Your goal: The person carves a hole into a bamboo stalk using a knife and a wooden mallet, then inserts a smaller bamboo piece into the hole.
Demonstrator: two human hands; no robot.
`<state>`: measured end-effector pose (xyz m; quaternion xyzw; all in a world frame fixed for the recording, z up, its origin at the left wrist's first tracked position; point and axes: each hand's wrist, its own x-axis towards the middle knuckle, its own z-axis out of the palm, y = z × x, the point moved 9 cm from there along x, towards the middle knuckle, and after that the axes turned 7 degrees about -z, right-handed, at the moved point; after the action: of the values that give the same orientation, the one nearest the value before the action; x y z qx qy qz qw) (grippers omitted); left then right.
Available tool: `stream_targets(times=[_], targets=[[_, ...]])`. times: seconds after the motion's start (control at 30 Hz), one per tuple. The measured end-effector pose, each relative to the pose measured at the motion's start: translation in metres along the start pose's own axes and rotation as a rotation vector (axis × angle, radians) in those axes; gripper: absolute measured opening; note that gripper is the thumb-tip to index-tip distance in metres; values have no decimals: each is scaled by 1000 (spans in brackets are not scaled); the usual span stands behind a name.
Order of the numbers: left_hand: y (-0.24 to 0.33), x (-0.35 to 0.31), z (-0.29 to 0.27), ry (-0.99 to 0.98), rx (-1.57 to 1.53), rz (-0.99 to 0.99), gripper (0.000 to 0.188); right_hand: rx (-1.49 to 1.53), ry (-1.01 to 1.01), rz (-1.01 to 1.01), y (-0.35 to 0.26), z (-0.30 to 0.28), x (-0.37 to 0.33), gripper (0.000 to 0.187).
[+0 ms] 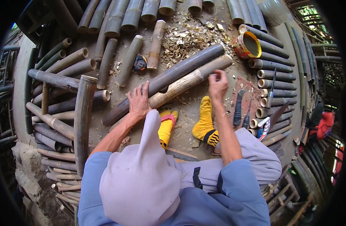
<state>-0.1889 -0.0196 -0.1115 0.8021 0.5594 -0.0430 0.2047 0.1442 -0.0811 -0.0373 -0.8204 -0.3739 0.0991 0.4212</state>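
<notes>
Two bamboo tubes lie side by side in front of me, slanting up to the right: a dark bamboo tube [188, 66] and a paler bamboo tube [180, 83] with part of its skin scraped off. My left hand [139, 101] presses down on them near their lower left end, fingers spread flat. A dark hole shows in the dark tube's side, right of that hand. Above the ground by the pale tube's right end is my right hand [218, 86], its fingers curled in. Whether anything small sits between those fingers is hidden.
Bamboo tubes are stacked left [54, 124] and right [276, 77]. Wood shavings [193, 35] lie beyond, near a yellow-rimmed bucket [248, 45] and a tape measure [140, 63]. Dark-handled tools [238, 107], a saw [271, 122] and a chisel-like blade [271, 88] lie right.
</notes>
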Motion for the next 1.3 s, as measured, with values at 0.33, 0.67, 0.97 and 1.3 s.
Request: stream_targets(times=[0.33,0.67,0.97,1.3], targets=[[26,2,13,32,37,-311,128,-840,-342,533,216,-111,-17,74],[26,2,8,92,5,-295,128,-649,59,50,168,-124,1,65],[23,1,7,91,-4,-305,127,266,-323,271,93,-10,125,74],[23,-1,5,69,6,-316,121,565,-184,120,107,16,127,60]])
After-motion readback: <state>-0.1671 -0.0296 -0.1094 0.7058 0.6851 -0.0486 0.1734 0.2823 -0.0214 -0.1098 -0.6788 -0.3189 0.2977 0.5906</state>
